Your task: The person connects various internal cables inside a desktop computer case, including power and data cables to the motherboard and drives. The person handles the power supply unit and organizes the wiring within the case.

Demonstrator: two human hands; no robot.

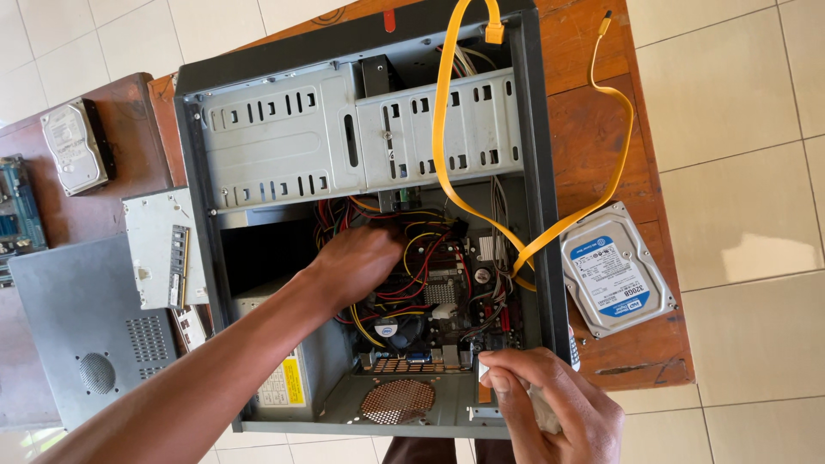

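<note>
Wiring point(404, 258) inside the open computer case point(533, 172), lying on the wooden table point(593, 129), is being reached into by the left hand point(357, 262), fingers curled among cables, grip hidden. The case's rear edge is being clamped by the right hand point(550, 404). Careful untangling is being called for next.

Left arm extended from the lower left edge diagonally up and to the right, forearm bare; left hand point(357, 260) palm down, fingers curled downward, knuckles uppermost; right hand point(550, 404) at the lower right edge, fingers bent inward, thumb pressed toward fingertips point(498, 378); the two hands well apart.
</note>
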